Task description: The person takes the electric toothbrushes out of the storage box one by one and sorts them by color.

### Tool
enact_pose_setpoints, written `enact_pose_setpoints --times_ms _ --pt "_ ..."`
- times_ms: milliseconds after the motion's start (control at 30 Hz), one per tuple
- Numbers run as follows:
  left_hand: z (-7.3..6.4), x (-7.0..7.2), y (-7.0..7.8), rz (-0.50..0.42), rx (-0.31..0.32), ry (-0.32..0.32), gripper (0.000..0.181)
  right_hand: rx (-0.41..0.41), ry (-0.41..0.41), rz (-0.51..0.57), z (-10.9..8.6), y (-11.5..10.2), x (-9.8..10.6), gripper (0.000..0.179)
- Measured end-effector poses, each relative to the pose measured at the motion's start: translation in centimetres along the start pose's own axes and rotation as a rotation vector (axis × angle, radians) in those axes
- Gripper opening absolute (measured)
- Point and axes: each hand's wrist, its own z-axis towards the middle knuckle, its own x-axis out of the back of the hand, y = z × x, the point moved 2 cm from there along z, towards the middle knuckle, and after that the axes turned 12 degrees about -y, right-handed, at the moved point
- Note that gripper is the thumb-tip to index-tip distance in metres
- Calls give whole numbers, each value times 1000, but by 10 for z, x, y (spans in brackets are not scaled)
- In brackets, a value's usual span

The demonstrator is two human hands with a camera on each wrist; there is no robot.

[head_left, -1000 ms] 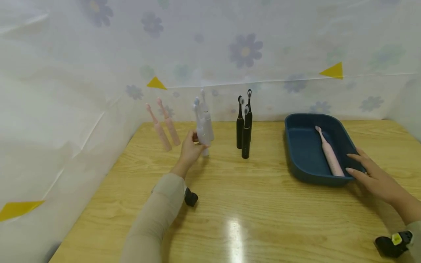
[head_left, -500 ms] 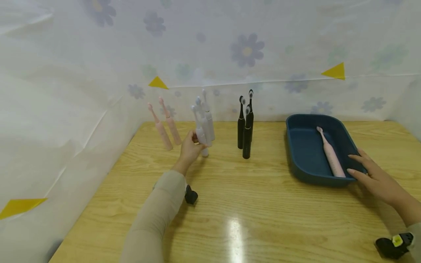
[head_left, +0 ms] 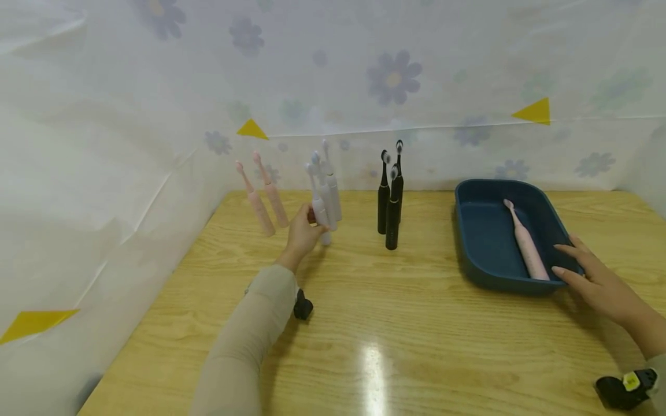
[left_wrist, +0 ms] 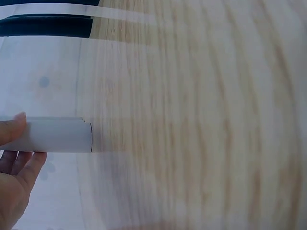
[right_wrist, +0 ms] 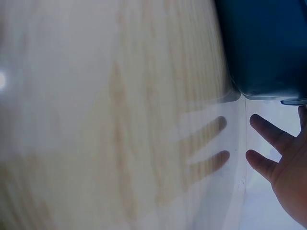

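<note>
My left hand (head_left: pixel 304 234) pinches the handle of a white electric toothbrush (head_left: pixel 319 211) between thumb and fingers. It stands nearly upright, leaning slightly left; I cannot tell whether its base touches the table. The left wrist view shows the lower handle (left_wrist: pixel 57 136) jutting past the fingertips. Two more white electric toothbrushes (head_left: pixel 333 190) stand close behind, partly covered. At the right, my right hand (head_left: pixel 598 286) rests on the front right corner of a dark blue tray (head_left: pixel 468 263), fingers over its rim. In the right wrist view, two straight fingers (right_wrist: pixel 271 133) stick out below the tray wall.
A pink electric toothbrush (head_left: pixel 528 248) lies inside the tray. Two pink ones (head_left: pixel 260 212) stand at the left. Three black ones (head_left: pixel 392 222) stand between the left hand and the tray. A flowered sheet (head_left: pixel 442 75) hangs behind the wooden table (head_left: pixel 416 335).
The held white toothbrush has tilted a little left, so its head now shows apart from the one behind. My right hand keeps its place on the tray. The head view has shifted slightly.
</note>
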Motion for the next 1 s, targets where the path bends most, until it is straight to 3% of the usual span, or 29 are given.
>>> enact_pose_setpoints --times_ms 533,800,1000 --pt "1 -5 0 2 -70 -2 39 18 -2 5 0 0 0 52" --pt "4 -14 2 21 -66 -8 38 4 -9 7 0 -1 0 52" --pt "7 -22 3 46 -66 21 38 7 -17 3 0 -1 1 52"
